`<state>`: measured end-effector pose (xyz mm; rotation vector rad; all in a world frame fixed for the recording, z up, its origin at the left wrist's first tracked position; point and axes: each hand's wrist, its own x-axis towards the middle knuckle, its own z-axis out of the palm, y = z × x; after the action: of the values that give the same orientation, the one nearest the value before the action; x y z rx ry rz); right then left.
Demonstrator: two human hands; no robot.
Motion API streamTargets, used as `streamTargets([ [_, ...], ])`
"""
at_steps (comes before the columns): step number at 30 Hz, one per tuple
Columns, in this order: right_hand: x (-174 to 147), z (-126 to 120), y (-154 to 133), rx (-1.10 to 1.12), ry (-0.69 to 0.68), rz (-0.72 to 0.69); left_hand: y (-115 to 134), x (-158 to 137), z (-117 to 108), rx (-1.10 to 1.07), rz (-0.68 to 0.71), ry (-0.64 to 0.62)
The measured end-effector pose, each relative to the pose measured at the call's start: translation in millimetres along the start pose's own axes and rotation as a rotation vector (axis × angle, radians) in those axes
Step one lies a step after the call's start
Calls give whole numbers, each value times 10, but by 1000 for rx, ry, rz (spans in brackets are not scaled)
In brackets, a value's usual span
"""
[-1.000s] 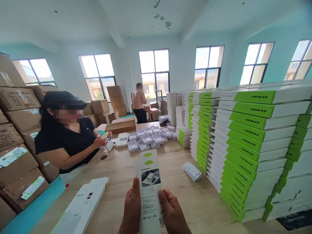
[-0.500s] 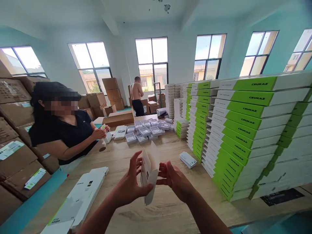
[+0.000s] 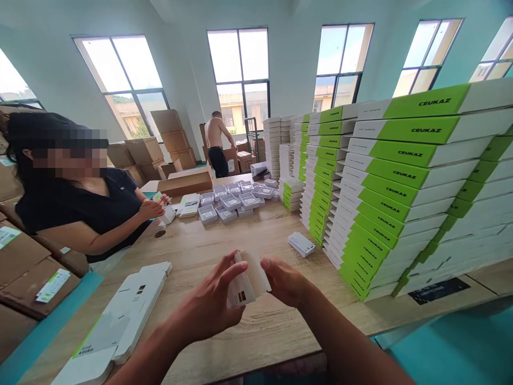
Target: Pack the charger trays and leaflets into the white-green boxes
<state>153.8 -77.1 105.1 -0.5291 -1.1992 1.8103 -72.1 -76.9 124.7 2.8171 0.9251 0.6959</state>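
Note:
A small white carton [image 3: 249, 278] is between my hands above the wooden table, its end facing me and its flap raised. My left hand [image 3: 206, 299] grips it from the left, thumb on top and fingers behind and below. On the right edge of the flap, my right hand [image 3: 285, 280] is closed with thumb and fingers pinched. The carton's inside is mostly hidden. To the left lies a stack of flat unfolded cartons [image 3: 130, 307] with green edges. Beyond my right hand rests a small closed white box [image 3: 301, 244].
Tall stacks of white and green boxes [image 3: 385, 214] line the right side. Several pale plastic trays [image 3: 230, 202] are heaped at mid-table. A co-worker [image 3: 108, 214] at the left handles a small white box. Brown cartons [image 3: 28, 262] stand behind; another person is near the windows.
The camera view has tilted down and shifted slightly right. The carton has turned and tipped in my left hand, and my right hand has closed on its flap.

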Motion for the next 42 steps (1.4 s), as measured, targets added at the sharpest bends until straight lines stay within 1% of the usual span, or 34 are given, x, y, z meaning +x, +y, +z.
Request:
streamTargets([
  [5,82,8,-58,-267,94,53,72,36,84,75,26,37],
  [9,81,43,-99,-519,193,-1,112,65,150,182,63,138],
  [11,35,84,-141,-640,247,-46,119,39,122,105,44,174],
  [12,7,107,-166,-722,254,-68,122,19,88,35,14,171],
  [15,-65,168,-239,-1062,212,-147,144,-32,-58,-178,-71,130],
  [17,-91,200,-264,-1291,184,-210,164,-30,-157,-246,-67,102],
  [19,-104,225,-270,-1439,175,-264,177,0,-241,-248,-47,56],
  [20,-109,235,-272,-1503,167,-286,178,18,-278,-231,-31,13],
  [23,-127,245,-317,-1648,124,-299,149,47,-366,-198,36,-113],
  [25,-136,232,-397,-1694,35,-259,117,31,-398,-184,73,-146],
  [27,-131,213,-501,-1734,-64,-199,96,6,-405,-146,87,-127],
  [29,-115,207,-593,-1786,-126,-160,100,5,-397,-92,102,-108],
  [31,-106,217,-635,-1831,-130,-158,123,38,-388,-38,143,-120],
  [32,-113,222,-631,-1820,-95,-173,133,60,-384,-12,168,-132],
  [33,-129,222,-607,-1772,-26,-193,139,80,-378,11,187,-135],
  [34,-156,211,-564,-1673,69,-219,137,90,-368,30,190,-122],
  [36,-230,154,-425,-1349,236,-308,109,75,-323,48,143,-60],
  [37,-270,109,-337,-1189,274,-369,85,49,-286,47,105,-20],
  [38,-305,61,-243,-1077,280,-438,60,17,-241,41,66,18],
  [39,-331,14,-150,-1024,266,-515,35,-18,-190,31,35,48],
  [40,-347,-25,-64,-1023,251,-592,14,-51,-139,19,17,66],
  [42,-348,-66,66,-1083,240,-702,-12,-97,-52,-9,17,91],
])
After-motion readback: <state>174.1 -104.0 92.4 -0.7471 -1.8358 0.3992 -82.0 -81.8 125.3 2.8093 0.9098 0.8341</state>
